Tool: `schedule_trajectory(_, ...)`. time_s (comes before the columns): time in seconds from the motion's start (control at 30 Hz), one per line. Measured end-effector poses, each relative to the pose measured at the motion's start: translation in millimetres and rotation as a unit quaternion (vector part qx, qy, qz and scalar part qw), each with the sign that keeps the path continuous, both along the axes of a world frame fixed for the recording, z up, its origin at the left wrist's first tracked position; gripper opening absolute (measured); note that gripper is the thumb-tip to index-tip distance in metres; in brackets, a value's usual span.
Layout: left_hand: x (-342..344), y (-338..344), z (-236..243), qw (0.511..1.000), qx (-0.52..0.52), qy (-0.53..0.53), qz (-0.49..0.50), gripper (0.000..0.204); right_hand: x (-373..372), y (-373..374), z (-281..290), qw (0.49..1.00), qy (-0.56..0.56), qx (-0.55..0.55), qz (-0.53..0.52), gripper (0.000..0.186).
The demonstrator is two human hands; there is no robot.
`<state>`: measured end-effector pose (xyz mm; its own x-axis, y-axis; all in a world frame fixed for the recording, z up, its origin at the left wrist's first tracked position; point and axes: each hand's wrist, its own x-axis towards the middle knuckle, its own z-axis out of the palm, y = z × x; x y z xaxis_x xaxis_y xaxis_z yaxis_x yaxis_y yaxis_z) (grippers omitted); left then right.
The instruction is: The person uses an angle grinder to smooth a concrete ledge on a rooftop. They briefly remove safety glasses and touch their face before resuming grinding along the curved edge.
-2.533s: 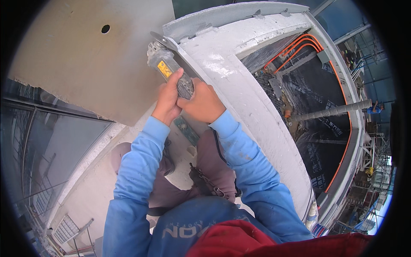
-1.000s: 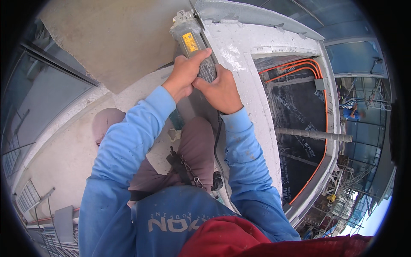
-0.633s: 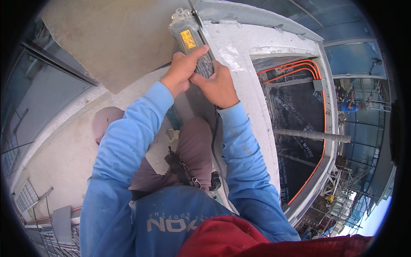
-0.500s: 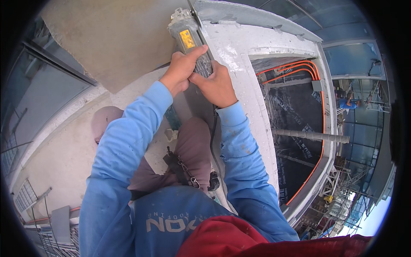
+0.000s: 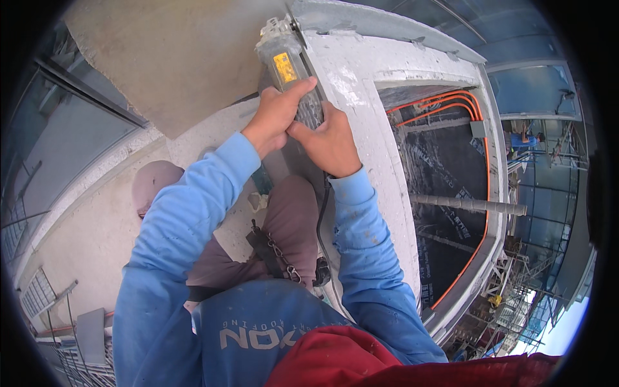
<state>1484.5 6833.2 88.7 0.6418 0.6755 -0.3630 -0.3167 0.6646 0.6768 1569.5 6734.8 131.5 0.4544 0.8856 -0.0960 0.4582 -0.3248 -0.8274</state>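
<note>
An angle grinder (image 5: 272, 50), grey and dusty with a yellow label, lies lengthwise between my hands, its head pointing away from me. Its thin cutting disc (image 5: 295, 24) stands on edge at the right side of the head, against the grey upright lip (image 5: 351, 18) of the ledge. My left hand (image 5: 274, 119) wraps the body from the left, thumb across the top. Closed round the rear of the body from the right is my right hand (image 5: 334, 145). A black cord (image 5: 320, 216) runs back from the grinder past my knee. Pale dust hangs beside the head.
A large tan sheet (image 5: 174, 64) lies at the upper left. To the right, the pale concrete ledge (image 5: 361, 122) borders a recess lined with black membrane (image 5: 445, 168), with orange conduit (image 5: 487, 238) and a pipe (image 5: 471, 204) across it. A person in blue (image 5: 525, 140) is beyond, near scaffolding.
My hands and the grinder have shifted slightly toward me and to the right. Dust now shows left of the grinder's head. The distant person has changed posture.
</note>
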Motion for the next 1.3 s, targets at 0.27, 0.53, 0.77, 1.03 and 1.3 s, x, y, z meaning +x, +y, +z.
schedule_trajectory(0.27,-3.8,-18.7,8.4,1.000,-0.010,0.004,0.000,0.038,-1.8,-17.0,-5.3,0.999,-0.019,0.034,0.001,0.040)
schedule_trajectory(0.53,-1.9,-15.0,2.7,1.000,-0.011,-0.017,-0.002,0.034,0.5,-11.9,-0.1,1.000,-0.015,-0.005,0.004,0.039)
schedule_trajectory(0.77,2.0,-7.0,-2.8,1.000,-0.009,-0.018,0.003,0.035,3.2,-3.5,-1.7,1.000,-0.021,-0.016,0.001,0.039)
schedule_trajectory(1.03,6.3,4.3,-5.8,1.000,-0.015,-0.003,0.014,0.040,10.3,7.8,-9.2,0.998,-0.056,-0.012,0.014,0.041)
schedule_trajectory(1.3,12.4,14.9,-12.9,1.000,-0.007,-0.003,0.024,0.043,14.0,17.7,-16.5,0.999,-0.023,0.030,0.013,0.040)
